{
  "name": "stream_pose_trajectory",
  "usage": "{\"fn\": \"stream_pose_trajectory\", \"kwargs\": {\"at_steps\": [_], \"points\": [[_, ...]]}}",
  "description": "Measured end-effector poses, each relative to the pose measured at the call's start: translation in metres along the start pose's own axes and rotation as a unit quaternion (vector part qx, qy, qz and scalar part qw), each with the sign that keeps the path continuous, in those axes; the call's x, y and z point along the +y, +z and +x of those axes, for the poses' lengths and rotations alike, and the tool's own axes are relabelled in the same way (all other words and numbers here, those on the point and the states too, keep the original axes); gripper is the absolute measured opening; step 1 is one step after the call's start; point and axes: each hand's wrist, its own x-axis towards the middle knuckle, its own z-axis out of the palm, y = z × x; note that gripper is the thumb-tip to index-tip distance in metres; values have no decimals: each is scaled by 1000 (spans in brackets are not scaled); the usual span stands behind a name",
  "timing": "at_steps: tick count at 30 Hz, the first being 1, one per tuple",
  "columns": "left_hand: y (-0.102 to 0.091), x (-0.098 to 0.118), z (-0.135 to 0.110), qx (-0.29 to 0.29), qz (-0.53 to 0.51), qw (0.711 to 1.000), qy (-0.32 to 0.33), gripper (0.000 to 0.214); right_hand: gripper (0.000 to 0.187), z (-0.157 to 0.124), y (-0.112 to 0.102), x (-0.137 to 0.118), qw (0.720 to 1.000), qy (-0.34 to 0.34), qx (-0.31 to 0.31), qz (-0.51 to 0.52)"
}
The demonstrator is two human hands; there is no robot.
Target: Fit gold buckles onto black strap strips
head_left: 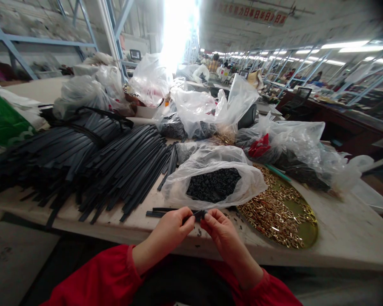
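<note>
Near the table's front edge, my left hand [174, 227] pinches a black strip [196, 215] close to its end. My right hand [221, 231] has its thumb and fingers closed on a small black piece [203, 213] at that end. The fingers partly hide how the two meet. Two strip lengths [155, 213] show left of my left hand; I cannot tell which belongs to the held one. Just beyond my hands, an open clear plastic bag [174, 187] holds many small black pieces [213, 185]. To the right, a round tray [309, 231] carries a heap of small gold-coloured metal parts [274, 216].
Thick bundles of black strips [124, 165] cover the table's left side. Several plastic bags [198, 106] stand along the back, one with a red item [259, 145]. A green stick [277, 172] lies by the tray. Small black bits lie on the table [347, 225].
</note>
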Motion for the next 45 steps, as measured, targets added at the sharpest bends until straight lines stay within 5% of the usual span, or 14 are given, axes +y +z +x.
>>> {"fn": "stream_pose_trajectory", "kwargs": {"at_steps": [12,21,27,33,41,45], "points": [[7,-3,-9,-59,31,998,13,21,23,-9,-7,1,979,-70,-41,-185],[10,4,-13,-109,14,994,18,23,26,-17,-18,-1,988,8,-78,-130],[16,2,-13,-145,-2,989,10,20,18,-26,-23,9,973,-10,-92,-210],[10,-1,-20,-274,-116,951,-82,25,23,-24,-25,0,986,-11,-45,-161],[23,-3,-10,-260,-107,956,-88,24,31,-25,-23,10,994,24,-59,-93],[23,-8,-6,-239,-107,958,-114,30,31,-12,-60,-18,958,-77,42,-272]]}}
